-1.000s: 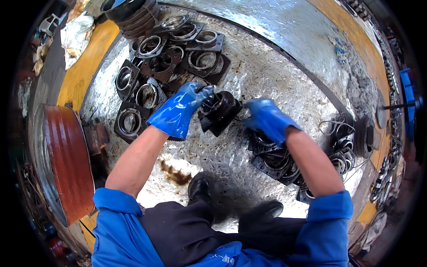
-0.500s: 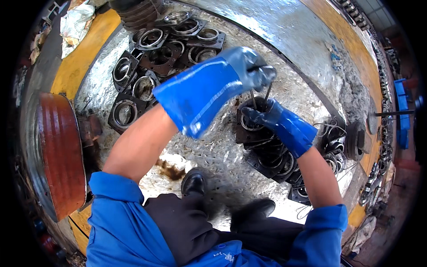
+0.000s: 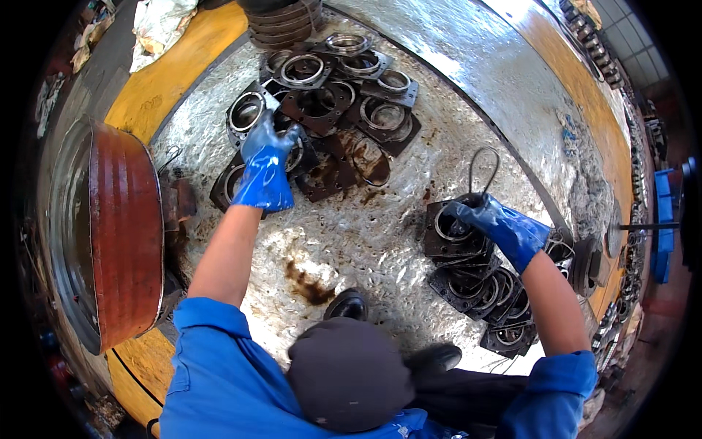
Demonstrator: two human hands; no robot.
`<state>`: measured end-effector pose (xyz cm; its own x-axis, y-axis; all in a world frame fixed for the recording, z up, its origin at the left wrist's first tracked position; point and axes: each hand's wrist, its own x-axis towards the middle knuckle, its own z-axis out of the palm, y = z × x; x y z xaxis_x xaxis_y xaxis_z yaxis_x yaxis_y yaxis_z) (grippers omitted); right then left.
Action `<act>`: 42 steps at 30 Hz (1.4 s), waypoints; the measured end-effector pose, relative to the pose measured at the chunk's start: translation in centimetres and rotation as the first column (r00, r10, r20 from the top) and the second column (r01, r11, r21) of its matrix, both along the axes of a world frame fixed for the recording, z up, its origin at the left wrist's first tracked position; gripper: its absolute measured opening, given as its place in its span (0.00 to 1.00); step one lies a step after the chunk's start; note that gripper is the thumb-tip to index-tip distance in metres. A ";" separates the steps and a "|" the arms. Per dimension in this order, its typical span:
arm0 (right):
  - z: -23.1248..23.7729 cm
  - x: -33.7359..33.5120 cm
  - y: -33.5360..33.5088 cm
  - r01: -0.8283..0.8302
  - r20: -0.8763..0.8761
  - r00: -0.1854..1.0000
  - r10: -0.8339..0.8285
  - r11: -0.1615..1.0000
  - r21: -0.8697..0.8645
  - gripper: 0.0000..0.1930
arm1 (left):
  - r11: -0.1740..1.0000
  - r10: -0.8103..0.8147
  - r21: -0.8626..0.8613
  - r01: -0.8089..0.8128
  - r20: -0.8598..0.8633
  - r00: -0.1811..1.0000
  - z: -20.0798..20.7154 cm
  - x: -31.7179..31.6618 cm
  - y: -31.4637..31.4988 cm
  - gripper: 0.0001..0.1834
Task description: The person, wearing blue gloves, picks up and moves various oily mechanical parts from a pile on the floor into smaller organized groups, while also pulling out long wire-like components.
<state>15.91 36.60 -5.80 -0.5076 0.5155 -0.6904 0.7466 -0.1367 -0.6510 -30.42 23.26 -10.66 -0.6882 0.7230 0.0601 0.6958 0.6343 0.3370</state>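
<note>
Both my hands wear blue rubber gloves. My left hand [image 3: 265, 164] reaches forward and rests on a dark square metal flange plate [image 3: 245, 113] in a loose pile of such plates [image 3: 329, 110] at the far left. My right hand [image 3: 497, 223] presses on the top plate of a stack of flange plates [image 3: 468, 252] at the right, and its fingers pinch a thin wire loop [image 3: 482, 164] that stands up from the stack. The stacked plates lean in a row toward me [image 3: 504, 314]. My knee and black shoes [image 3: 349, 304] are below.
I crouch on a shiny, oil-stained metal sheet [image 3: 365, 241] with a yellow border [image 3: 161, 88]. A rusty red drum [image 3: 121, 234] lies at the left. Dark stacked rings [image 3: 281, 22] stand at the top. A blue crate [image 3: 662, 227] and chain parts lie at the right edge.
My left hand, raised near the camera half a second ago, has gone out to the left pile. My right hand stays on the right stack with the wire.
</note>
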 end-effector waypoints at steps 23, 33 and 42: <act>10.1 -8.3 -4.4 -0.626 0.252 0.773 0.582 0.764 0.156 0.28 | 0.807 -0.207 -0.583 0.098 -0.124 0.971 -4.4 2.2 -13.3 0.46; 9.6 -3.0 -2.8 -0.490 0.147 0.871 0.468 0.816 0.306 0.33 | 0.810 -0.031 -0.587 0.013 -0.020 0.999 -3.6 -0.9 -11.4 0.36; 9.6 -3.8 -2.6 -0.451 0.159 0.891 0.426 0.870 0.200 0.31 | 0.741 -0.154 -0.670 0.046 -0.103 0.983 -3.2 1.3 -12.2 0.49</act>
<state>12.15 33.97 3.81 -0.6478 0.4049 -0.6453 0.7617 0.3615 -0.5377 -29.14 11.05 -13.91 -0.6324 0.6808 -0.3695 0.7732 0.5833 -0.2488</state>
